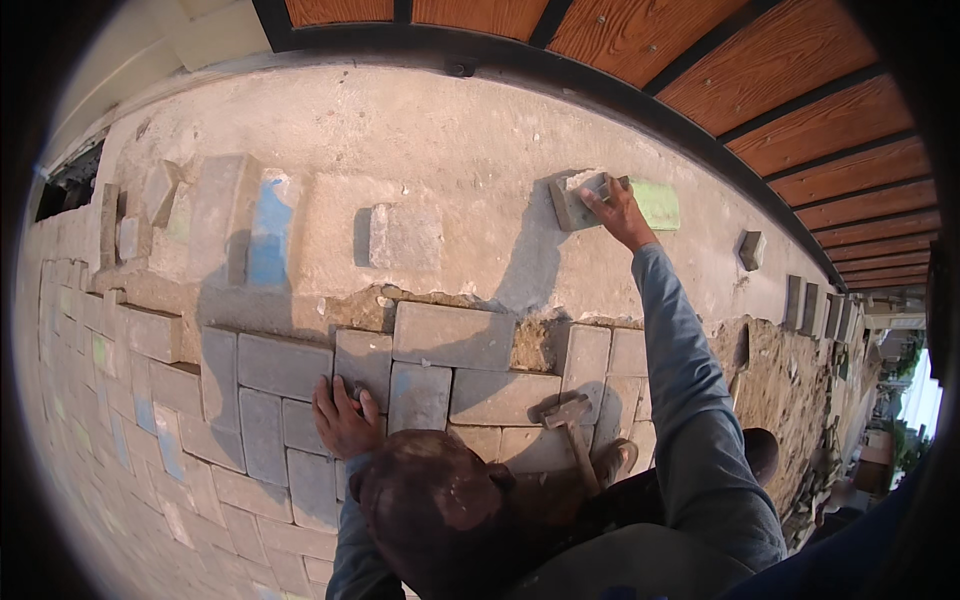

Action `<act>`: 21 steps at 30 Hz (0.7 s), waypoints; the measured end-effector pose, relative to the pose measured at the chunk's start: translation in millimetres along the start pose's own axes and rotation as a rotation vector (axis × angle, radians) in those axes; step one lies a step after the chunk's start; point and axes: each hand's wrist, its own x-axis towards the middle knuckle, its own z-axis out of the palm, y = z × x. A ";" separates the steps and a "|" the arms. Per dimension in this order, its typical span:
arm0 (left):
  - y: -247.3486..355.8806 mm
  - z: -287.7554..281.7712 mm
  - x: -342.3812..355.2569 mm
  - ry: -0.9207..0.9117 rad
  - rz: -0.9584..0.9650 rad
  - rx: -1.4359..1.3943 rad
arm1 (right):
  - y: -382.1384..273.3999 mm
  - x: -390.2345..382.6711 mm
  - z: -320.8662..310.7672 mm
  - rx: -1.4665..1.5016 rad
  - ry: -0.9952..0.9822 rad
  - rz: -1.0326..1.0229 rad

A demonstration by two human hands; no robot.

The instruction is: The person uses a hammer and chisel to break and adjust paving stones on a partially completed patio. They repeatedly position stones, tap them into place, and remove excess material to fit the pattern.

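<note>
My right hand (620, 212) reaches far out over the sandy concrete, fingers and thumb closed on a broken-edged grey paving block (576, 208). Right beside it lies a green-painted block (657, 204), partly behind the hand. Nearer to me, my left hand (346, 418) rests on the laid grey pavers (286, 364), fingers apart and slightly bent. A hammer (568, 412) with a light handle lies on the pavers to the right of that hand, close to a foot. In the paving's far edge, a gap (536, 343) shows loose sand.
Loose blocks, one blue-painted (270, 232) and one grey (405, 236), sit on the concrete strip at left. A wood-panelled gate (640, 40) with a black frame borders the far side. Several blocks stand in a row (812, 308) at right, beside rough dirt (775, 375).
</note>
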 end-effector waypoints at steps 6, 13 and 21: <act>8.5 -14.8 5.5 -0.094 -0.036 -0.067 | -50.6 -1.1 6.7 -0.316 -0.141 0.187; 6.7 -10.8 8.0 -0.053 -0.020 -0.113 | -58.3 -100.6 -2.9 0.180 -0.180 0.289; 5.8 -12.8 7.2 -0.081 -0.059 -0.114 | -83.2 -222.9 51.7 0.137 -0.270 0.426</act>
